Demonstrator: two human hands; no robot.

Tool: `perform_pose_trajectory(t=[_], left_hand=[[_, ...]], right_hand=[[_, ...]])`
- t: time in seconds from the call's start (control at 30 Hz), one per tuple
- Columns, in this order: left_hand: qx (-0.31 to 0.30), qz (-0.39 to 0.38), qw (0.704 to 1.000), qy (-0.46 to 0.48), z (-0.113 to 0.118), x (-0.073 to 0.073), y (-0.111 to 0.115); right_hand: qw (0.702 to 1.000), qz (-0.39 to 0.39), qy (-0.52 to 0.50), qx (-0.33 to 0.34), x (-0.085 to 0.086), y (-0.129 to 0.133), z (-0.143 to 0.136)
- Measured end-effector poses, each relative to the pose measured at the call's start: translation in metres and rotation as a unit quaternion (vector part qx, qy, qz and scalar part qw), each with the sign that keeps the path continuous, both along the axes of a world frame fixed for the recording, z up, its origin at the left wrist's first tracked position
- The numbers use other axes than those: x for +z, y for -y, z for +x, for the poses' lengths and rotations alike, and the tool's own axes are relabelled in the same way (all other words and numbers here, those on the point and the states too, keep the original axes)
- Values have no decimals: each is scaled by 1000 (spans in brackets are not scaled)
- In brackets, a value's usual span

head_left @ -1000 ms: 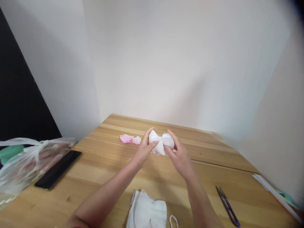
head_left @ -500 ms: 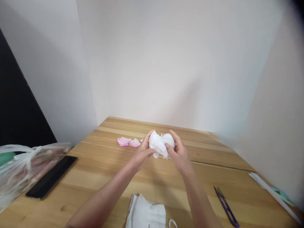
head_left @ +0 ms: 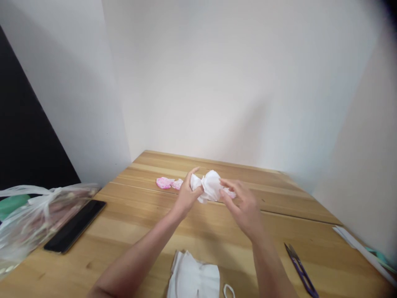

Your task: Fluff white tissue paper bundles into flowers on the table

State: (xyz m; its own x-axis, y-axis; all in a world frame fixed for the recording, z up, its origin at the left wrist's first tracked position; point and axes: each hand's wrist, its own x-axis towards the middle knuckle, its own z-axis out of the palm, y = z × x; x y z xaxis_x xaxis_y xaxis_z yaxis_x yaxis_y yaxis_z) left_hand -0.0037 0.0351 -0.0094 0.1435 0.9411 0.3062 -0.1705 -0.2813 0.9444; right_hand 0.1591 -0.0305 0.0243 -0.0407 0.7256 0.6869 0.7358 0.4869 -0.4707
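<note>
White bow-shaped piece of thin, soft sheet [head_left: 212,185] held over the far middle

Both forearms stretch forward across the pale wooden table [head_left: 124,219]. The left hand [head_left: 187,194] pinches the piece's left part, thumb near its gathered waist. The right hand [head_left: 245,207] has thumb and fingers parted beside its right lobe; contact there is unclear.

You had room over the bench [head_left: 124,225] between the phone [head_left: 76,226] and your left hand [head_left: 187,193]; the white stack [head_left: 194,276] blocked the space between your forearms [head_left: 145,250], with the snips [head_left: 300,268] just outside the right one.
</note>
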Motion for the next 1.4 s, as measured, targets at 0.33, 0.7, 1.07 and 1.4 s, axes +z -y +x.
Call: perform_pose_trajectory(t=[0.33,0.7,1.07,1.4], left_hand=[[13,4,1000,-18,0,3,2],[-17,17,1000,-8,3,5,7],[6,27,999,-29,1,1,3],[33,-43,997,53,-1,3,-3]], right_hand=[[996,-29,84,11,-8,-11,-6],[993,-4,116,-26,-4,-7,-6],[997,-7,-45,-58,-9,-13,1],[997,-15,64,-32,-5,-9,-6]])
